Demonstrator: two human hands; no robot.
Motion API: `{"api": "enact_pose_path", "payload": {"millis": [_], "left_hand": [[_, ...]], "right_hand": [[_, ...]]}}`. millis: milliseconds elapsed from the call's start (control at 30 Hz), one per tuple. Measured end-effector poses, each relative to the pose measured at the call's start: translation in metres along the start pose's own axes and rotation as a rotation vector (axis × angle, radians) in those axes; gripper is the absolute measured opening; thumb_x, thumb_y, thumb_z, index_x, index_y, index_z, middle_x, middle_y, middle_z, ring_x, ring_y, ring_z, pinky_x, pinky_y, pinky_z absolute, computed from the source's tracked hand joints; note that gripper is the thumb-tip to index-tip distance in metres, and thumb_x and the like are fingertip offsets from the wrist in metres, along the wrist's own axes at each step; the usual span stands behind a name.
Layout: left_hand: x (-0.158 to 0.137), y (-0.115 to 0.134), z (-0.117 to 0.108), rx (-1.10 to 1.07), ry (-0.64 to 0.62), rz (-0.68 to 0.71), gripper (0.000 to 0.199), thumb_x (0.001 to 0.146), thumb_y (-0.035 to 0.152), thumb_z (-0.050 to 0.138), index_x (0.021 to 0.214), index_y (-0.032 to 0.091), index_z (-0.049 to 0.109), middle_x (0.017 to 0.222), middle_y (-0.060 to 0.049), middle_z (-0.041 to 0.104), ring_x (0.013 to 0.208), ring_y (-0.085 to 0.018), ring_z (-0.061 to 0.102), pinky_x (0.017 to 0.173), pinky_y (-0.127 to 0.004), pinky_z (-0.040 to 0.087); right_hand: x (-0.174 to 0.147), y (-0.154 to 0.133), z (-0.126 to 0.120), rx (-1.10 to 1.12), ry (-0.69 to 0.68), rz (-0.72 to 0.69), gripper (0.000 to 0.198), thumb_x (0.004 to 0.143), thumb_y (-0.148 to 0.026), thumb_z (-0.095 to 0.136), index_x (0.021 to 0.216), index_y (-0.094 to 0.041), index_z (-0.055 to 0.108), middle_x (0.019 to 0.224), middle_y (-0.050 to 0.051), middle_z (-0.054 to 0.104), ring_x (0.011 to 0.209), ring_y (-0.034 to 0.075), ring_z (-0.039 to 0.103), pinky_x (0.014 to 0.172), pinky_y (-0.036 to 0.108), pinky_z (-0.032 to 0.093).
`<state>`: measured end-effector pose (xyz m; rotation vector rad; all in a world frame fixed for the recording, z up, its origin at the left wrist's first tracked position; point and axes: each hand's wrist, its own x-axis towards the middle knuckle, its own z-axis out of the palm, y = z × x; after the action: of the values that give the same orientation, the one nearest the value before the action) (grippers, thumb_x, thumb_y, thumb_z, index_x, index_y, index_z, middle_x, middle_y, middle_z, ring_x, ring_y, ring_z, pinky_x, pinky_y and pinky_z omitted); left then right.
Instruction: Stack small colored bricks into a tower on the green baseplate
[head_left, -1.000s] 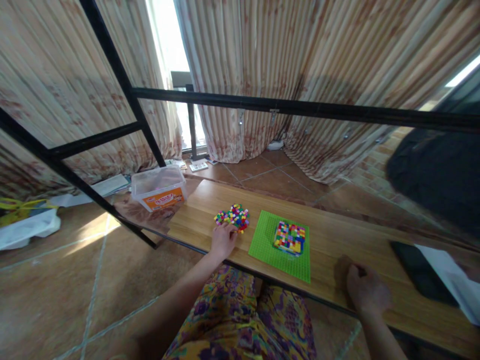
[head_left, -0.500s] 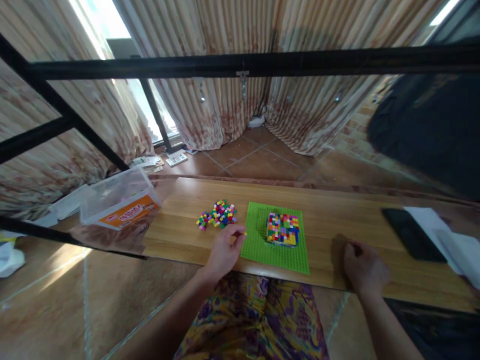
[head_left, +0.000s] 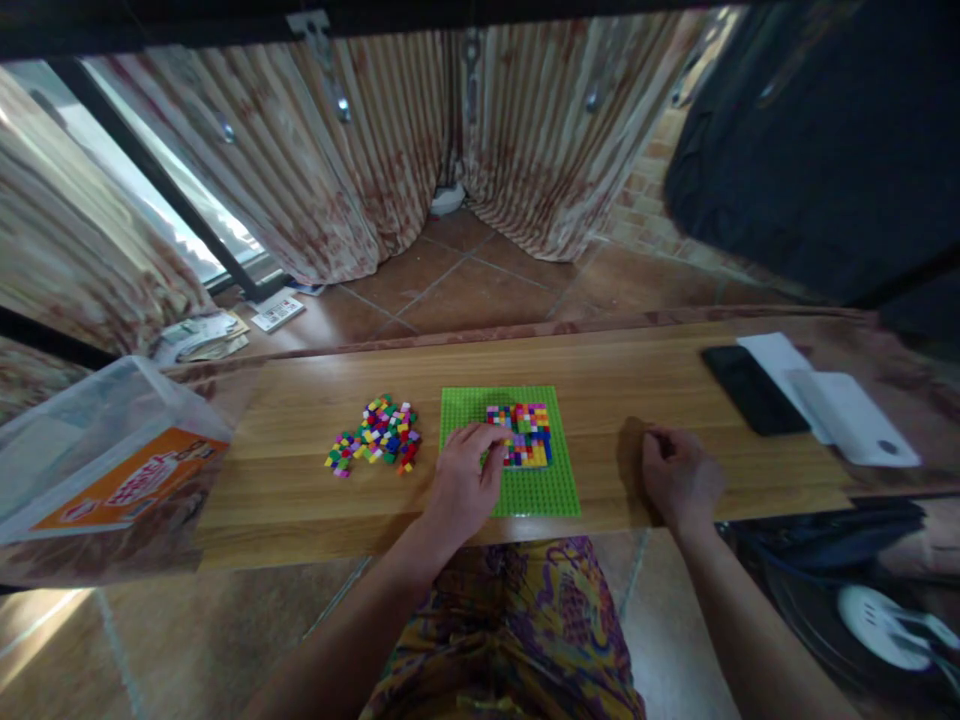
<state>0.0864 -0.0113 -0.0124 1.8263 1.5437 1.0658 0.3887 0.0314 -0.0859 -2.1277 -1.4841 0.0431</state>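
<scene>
Brick build (head_left: pixel 535 454) sits on the green baseplate (head_left: pixel 551 495), nearer to its far & right edges; wider strips of green studs show on the left side & toward the person. The baseplate lies flat on the wooden table (head_left: pixel 600 385), w/ its near edge close to the table's front edge and more wood behind it. L hand (head_left: pixel 466 475) is over the left part of the baseplate, fingers bent, thumb & index tips close together at the left side of the build, partly hiding it; I can't tell if a small brick is btwn them. R hand (head_left: pixel 682 478) rests on the table, curled in a loose fist, well apart from the baseplate, w/ a stretch of wood btwn; what is inside the fist, if anything, can't be seen. Pile of loose bricks (head_left: pixel 386 432) lies left of the baseplate, w/ a narrow band of wood btwn them. Further left, the clear plastic box (head_left: pixel 97 425) w/ orange label stands by the table's left end. On the right end, black flat object (head_left: pixel 750 388) & white flat items (head_left: pixel 855 415) lie beyond the R hand.
</scene>
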Motion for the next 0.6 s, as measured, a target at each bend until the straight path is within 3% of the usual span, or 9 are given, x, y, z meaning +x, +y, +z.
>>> {"api": "enact_pose_path", "payload": {"millis": [133,333,600], "left_hand": [[0.012,0.004,0.009,0.086,-0.013,0.034,0.017,0.096,0.021,0.063,0.096,0.027,0.078,0.097,-0.002,0.079,0.103,-0.021,0.07,0.109,-0.044,0.046],[0.017,-0.001,0.02,0.063,0.082,0.03,0.014,0.09,0.022,0.072,0.094,0.031,0.082,0.114,-0.005,0.073,0.109,-0.022,0.065,0.103,-0.045,0.048],[0.029,-0.001,0.022,0.02,0.01,-0.022,0.013,0.082,0.016,0.079,0.083,0.029,0.081,0.111,-0.003,0.072,0.11,-0.021,0.064,0.107,-0.045,0.046]], "right_hand": [[-0.001,-0.002,-0.001,0.025,0.007,-0.002,0.036,0.091,-0.04,0.049,0.099,-0.017,0.076,0.1,0.013,0.074,0.083,0.022,0.06,0.069,0.031,0.035],[-0.001,-0.001,-0.001,0.025,0.003,0.001,0.036,0.091,-0.04,0.049,0.098,-0.017,0.076,0.099,0.013,0.074,0.083,0.022,0.06,0.068,0.031,0.036],[0.0,-0.002,-0.003,0.031,-0.003,0.001,0.037,0.091,-0.041,0.049,0.099,-0.016,0.076,0.1,0.013,0.075,0.083,0.023,0.061,0.069,0.032,0.037]]}}
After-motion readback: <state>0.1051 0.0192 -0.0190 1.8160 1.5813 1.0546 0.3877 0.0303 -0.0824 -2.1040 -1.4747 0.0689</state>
